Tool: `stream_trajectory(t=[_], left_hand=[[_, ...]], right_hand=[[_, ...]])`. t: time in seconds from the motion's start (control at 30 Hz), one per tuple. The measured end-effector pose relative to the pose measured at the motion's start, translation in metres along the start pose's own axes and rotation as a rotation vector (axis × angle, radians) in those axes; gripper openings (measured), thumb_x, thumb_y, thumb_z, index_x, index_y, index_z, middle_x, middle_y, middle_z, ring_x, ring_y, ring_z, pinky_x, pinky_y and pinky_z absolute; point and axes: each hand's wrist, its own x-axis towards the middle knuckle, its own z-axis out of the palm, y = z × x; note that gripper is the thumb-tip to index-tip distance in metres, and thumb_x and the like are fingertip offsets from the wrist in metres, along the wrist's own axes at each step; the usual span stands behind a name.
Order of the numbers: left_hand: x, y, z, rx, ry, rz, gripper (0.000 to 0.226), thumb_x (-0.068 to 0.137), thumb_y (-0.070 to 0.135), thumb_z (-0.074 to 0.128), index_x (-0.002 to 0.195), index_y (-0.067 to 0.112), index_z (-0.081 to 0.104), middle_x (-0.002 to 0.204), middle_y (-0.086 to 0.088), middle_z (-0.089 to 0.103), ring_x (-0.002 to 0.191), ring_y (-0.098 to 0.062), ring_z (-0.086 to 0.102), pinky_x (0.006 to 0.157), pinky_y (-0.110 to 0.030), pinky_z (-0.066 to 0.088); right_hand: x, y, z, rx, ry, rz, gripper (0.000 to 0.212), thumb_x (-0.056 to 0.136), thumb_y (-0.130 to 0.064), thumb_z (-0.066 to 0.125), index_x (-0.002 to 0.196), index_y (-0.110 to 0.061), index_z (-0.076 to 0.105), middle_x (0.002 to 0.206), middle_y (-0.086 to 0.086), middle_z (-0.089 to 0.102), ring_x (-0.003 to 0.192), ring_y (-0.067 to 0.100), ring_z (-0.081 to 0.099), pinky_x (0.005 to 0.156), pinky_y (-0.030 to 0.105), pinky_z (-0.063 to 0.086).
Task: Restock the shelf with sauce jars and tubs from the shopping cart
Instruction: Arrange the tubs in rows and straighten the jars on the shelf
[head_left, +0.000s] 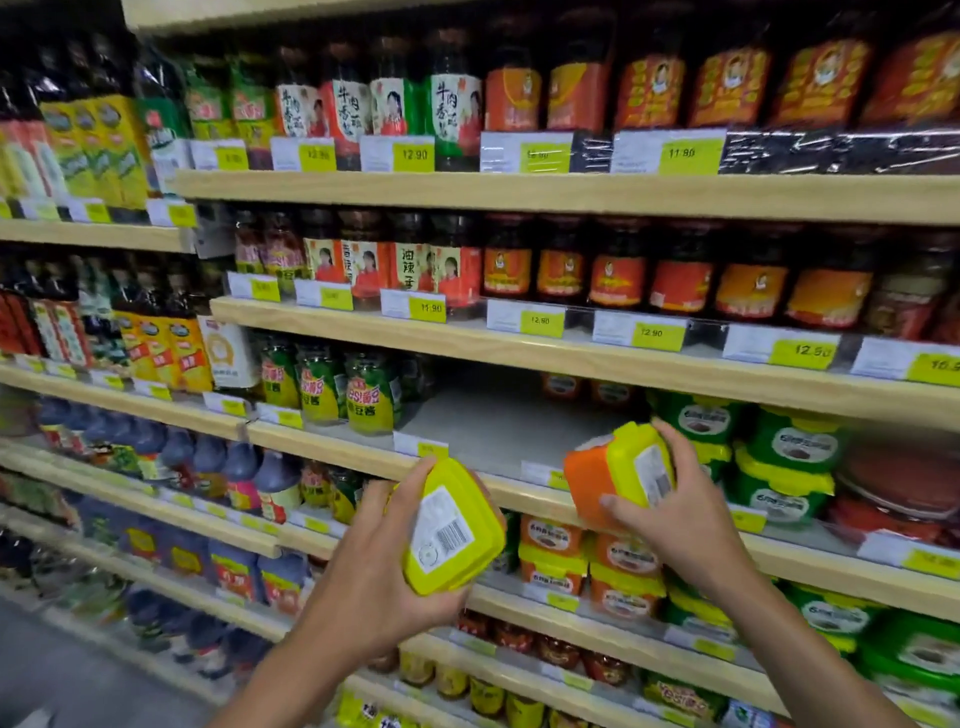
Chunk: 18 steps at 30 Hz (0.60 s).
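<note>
Presently, left hand (363, 571) fingers tight around a yellow square plastic tub (452, 530), right hand (680, 514) fingers around an orange yellow-lidded tub (597, 478).

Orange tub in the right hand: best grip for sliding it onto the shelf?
Grip the orange tub by its yellow end from the near side, fingers across its flat walls, as the right hand does. Tilted, its orange end faces the shelf, so that end should enter unhindered.

Head view, close to the shelves.
One wide-angle camera looks forward and slightly down, facing the shelving (571, 195) at a slant with its right end nearer. The left hand (374, 564) with a yellow tub (452, 530) and the right hand (672, 514) with an orange tub (597, 478) sit near the lens, low and central.
</note>
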Motion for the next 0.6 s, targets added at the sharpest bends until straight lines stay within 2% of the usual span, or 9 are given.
stream_trajectory(t=[0.13, 0.2, 0.3, 0.47, 0.6], left_hand=[[0.046, -0.014, 0.009, 0.013, 0.015, 0.059, 0.118, 0.067, 0.058, 0.082, 0.154, 0.055, 0.003, 0.121, 0.013, 0.033, 0.108, -0.008, 0.044, 0.079, -0.027, 0.05], [0.062, -0.02, 0.014, 0.017, 0.029, 0.08, 0.117, 0.068, 0.055, 0.083, 0.155, 0.052, 0.005, 0.122, 0.01, 0.034, 0.11, -0.011, 0.044, 0.083, -0.032, 0.051], [0.078, -0.026, 0.02, 0.018, 0.035, 0.08, 0.118, 0.067, 0.054, 0.084, 0.153, 0.055, 0.004, 0.121, 0.009, 0.034, 0.106, -0.009, 0.043, 0.081, -0.03, 0.048], [0.096, -0.033, 0.029, 0.02, 0.015, 0.081, 0.116, 0.069, 0.051, 0.086, 0.154, 0.053, 0.007, 0.122, 0.008, 0.034, 0.104, -0.011, 0.046, 0.075, -0.032, 0.05], [0.104, -0.037, 0.035, -0.007, 0.018, 0.079, 0.115, 0.068, 0.049, 0.086, 0.154, 0.053, 0.009, 0.12, 0.01, 0.035, 0.103, -0.01, 0.049, 0.076, -0.032, 0.052]], right_hand=[[0.042, -0.004, 0.005, -0.009, -0.006, 0.022, 0.107, 0.067, -0.048, 0.087, 0.155, -0.031, 0.028, 0.151, 0.001, 0.046, 0.132, 0.025, 0.05, 0.101, 0.043, 0.048], [0.059, -0.006, 0.011, -0.067, -0.022, 0.034, 0.105, 0.058, -0.062, 0.08, 0.148, -0.026, 0.039, 0.14, 0.0, 0.056, 0.122, 0.024, 0.057, 0.097, 0.044, 0.05], [0.079, -0.009, 0.023, -0.133, -0.008, 0.058, 0.083, 0.067, -0.06, 0.078, 0.133, -0.02, 0.045, 0.126, 0.004, 0.061, 0.114, 0.029, 0.06, 0.091, 0.043, 0.051], [0.102, -0.013, 0.037, -0.33, -0.021, 0.098, 0.073, 0.08, -0.063, 0.065, 0.126, -0.01, 0.046, 0.123, 0.017, 0.06, 0.109, 0.038, 0.06, 0.083, 0.04, 0.05], [0.11, -0.016, 0.057, -0.508, -0.037, 0.1, 0.078, 0.083, -0.069, 0.053, 0.138, -0.015, 0.042, 0.135, 0.017, 0.05, 0.12, 0.038, 0.053, 0.092, 0.042, 0.045]])
